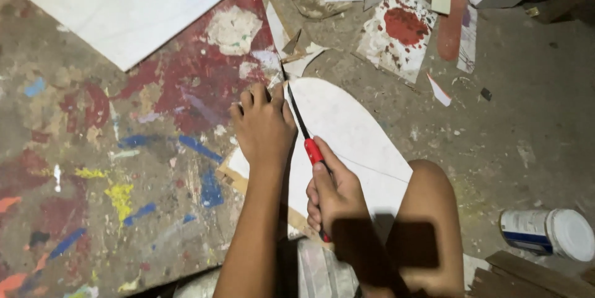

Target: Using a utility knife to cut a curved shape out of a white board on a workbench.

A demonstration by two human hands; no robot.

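A white rounded board (353, 127) lies on the paint-stained floor (111, 168). My left hand (263, 125) presses flat on its left edge, fingers together near the top of the curve. My right hand (331, 195) grips the red handle of a narrow saw (302, 129). The saw's dark blade runs up and to the left along the board's curved edge, its tip beside my left fingertips. My bare knee (431, 211) rests on the board's lower right part.
A large white sheet (118, 6) lies at the top left. Offcuts and a red-smeared piece (400, 28) litter the top centre. A white can (548, 231) lies on its side at the right, next to wooden planks (527, 276).
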